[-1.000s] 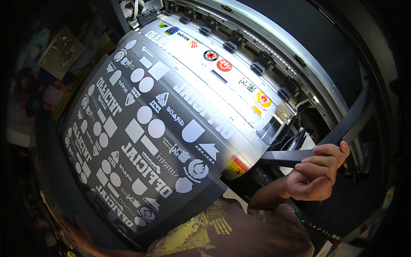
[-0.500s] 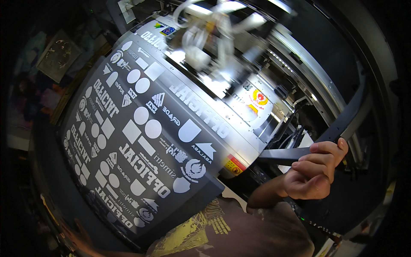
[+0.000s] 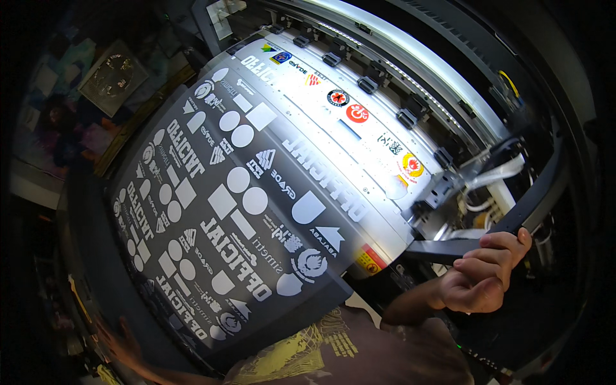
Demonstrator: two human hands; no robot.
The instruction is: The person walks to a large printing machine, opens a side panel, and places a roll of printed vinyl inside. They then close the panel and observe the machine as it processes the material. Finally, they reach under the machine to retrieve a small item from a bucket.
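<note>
A wide-format printer carries a sheet of dark-looking film [image 3: 212, 192], printed with white logos, circles and mirrored lettering. The sheet hangs down over the printer's curved front. My right hand [image 3: 481, 279] has its fingers curled over the edge of the printer's dark lid frame [image 3: 513, 221], near the right end. Low on the left, in shadow, my left hand [image 3: 122, 343] lies with its fingers stretched out along a dark curved edge. The print carriage [image 3: 484, 189], with its white tubes and cables, stands at the right end of its rail.
Pinch rollers [image 3: 367, 85] line the bright platen [image 3: 321, 106], where coloured logos show on the film. A red and yellow warning label [image 3: 370, 260] sits at the platen's right corner. At the left, a square translucent piece [image 3: 114, 77] lies among colourful sheets.
The print carriage has travelled from the middle of the platen to the right end, uncovering the rollers and coloured logos. My view has shifted slightly; both hands keep their places.
</note>
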